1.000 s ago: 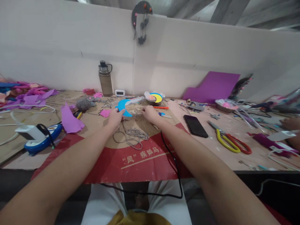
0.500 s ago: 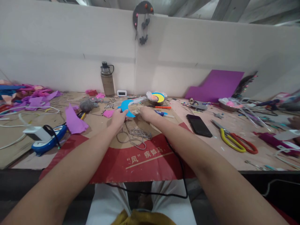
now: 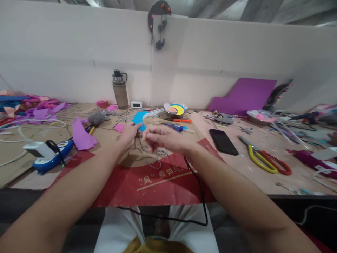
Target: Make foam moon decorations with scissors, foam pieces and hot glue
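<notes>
My left hand is closed on the edge of a bright blue crescent-shaped cutout, held just above the brown cardboard. To its right, my right hand hovers with curled fingers near the crescent's lower tip, which it partly hides. Whether something thin is between those fingers I cannot make out. Below both hands lies a loose tangle of grey yarn, partly covered by the right hand. A ball of grey yarn rests farther left.
A blue power strip and purple scrap lie left. Rightward are a phone and red-and-yellow-handled cutters. Behind stand a bottle, a small digital clock and a bowl. A black cable crosses the front edge.
My right hand has come nearer to me and slightly left, showing its curled fingers and now covering part of the yarn. My left hand and the crescent have shifted slightly left.
</notes>
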The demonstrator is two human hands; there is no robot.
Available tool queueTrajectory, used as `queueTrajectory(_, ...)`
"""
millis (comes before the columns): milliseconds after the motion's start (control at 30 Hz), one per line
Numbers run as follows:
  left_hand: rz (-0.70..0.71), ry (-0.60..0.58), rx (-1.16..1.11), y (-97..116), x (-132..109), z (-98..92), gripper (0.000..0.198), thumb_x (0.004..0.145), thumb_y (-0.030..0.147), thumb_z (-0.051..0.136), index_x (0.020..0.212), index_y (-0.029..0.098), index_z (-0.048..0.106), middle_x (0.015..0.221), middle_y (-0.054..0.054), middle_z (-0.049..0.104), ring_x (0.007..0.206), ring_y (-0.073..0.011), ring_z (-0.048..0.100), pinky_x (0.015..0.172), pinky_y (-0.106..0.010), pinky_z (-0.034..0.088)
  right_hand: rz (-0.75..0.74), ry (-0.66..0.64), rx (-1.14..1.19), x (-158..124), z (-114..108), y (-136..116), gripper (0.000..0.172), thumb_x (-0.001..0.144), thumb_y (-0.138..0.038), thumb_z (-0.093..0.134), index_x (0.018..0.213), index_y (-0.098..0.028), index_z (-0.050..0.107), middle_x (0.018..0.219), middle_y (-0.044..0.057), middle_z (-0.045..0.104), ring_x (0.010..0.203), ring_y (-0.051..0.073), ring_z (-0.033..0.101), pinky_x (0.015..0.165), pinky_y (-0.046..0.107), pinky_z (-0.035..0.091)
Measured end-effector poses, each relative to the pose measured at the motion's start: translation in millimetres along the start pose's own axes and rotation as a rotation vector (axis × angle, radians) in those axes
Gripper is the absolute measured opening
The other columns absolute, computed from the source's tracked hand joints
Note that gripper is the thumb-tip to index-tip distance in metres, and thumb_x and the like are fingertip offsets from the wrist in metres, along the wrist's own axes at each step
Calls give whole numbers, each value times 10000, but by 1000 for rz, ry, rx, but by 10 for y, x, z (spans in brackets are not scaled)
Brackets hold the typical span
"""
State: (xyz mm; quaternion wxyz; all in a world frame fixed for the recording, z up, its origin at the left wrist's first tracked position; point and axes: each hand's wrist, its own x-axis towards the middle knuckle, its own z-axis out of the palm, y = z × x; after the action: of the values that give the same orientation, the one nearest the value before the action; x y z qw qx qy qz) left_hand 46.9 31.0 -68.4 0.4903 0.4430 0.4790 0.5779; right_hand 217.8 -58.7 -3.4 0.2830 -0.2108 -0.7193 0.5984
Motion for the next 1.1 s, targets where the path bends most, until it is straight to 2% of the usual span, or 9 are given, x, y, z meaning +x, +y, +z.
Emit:
queueTrajectory(67, 0, -27, -2, 91, -19, -16, 220, 634, 281, 742, 633, 175, 550, 504, 31, 528, 421, -83, 428, 413, -206, 333, 19, -122, -45, -54, 198, 46, 305, 894, -460, 542, 857, -159, 573, 726, -10, 579, 650, 88, 537, 614, 211, 421)
queueTrajectory(133, 8, -45, -18, 170, -23, -26, 254, 596, 297, 783, 653, 164, 574, 536, 24, 551, 440, -74, 440, 437, -197, 361, 52, -212, -113, -92, 361, 109, 331, 816, -481, 646, 805, -160, 568, 713, -32, 557, 632, 73, 490, 598, 196, 386)
queueTrajectory(233, 54, -66, -41, 255, -28, -19, 292, 553, 302, 824, 678, 152, 606, 576, 20, 570, 465, -59, 445, 472, -189, 384, 83, -278, -184, -126, 519, 191, 374, 716, -463, 750, 744, -171, 518, 640, -73, 487, 559, 50, 403, 531, 182, 316)
queueTrajectory(367, 85, -91, -35, 321, -78, 9, 286, 570, 314, 824, 702, 148, 633, 617, 12, 594, 481, -53, 439, 486, -189, 378, 66, -357, -235, -125, 594, 257, 322, 755, -438, 723, 776, -169, 547, 668, -66, 525, 590, 55, 453, 554, 176, 342)
queueTrajectory(567, 72, -83, -39, 330, -87, 4, 212, 616, 264, 781, 691, 151, 619, 612, 15, 580, 483, -60, 437, 471, -196, 348, -16, -568, -291, -103, 629, 304, 127, 844, -261, 631, 835, -145, 579, 775, -20, 589, 703, 75, 542, 664, 171, 416)
queueTrajectory(767, 73, -81, -34, 269, -14, -32, 245, 590, 267, 804, 708, 150, 625, 605, 21, 570, 478, -54, 429, 475, -189, 354, -158, -613, -236, -128, 680, 290, 100, 890, -195, 555, 877, -106, 599, 877, 30, 607, 803, 84, 555, 782, 189, 433)
queueTrajectory(900, 64, -93, -7, 259, -12, -36, 236, 587, 265, 799, 705, 149, 630, 595, 18, 572, 469, -53, 425, 467, -188, 347, -156, -567, -287, -177, 680, 249, 14, 825, -126, 560, 827, -120, 573, 776, -12, 560, 679, 63, 505, 648, 161, 411)
queueTrajectory(1000, 76, -101, 1, 258, -23, -28, 223, 590, 262, 790, 685, 148, 624, 595, 12, 573, 478, -55, 428, 463, -183, 344, -159, -583, -275, -212, 687, 239, 127, 728, -27, 557, 766, -145, 526, 716, -51, 508, 636, 50, 463, 615, 152, 387)
queueTrajectory(1100, 85, -99, 20, 248, -29, -23, 214, 596, 269, 784, 682, 150, 628, 602, 4, 579, 483, -58, 424, 457, -180, 342, -210, -604, -196, -206, 711, 270, 172, 739, -63, 626, 685, -156, 492, 668, -67, 456, 625, 48, 434, 614, 158, 371)
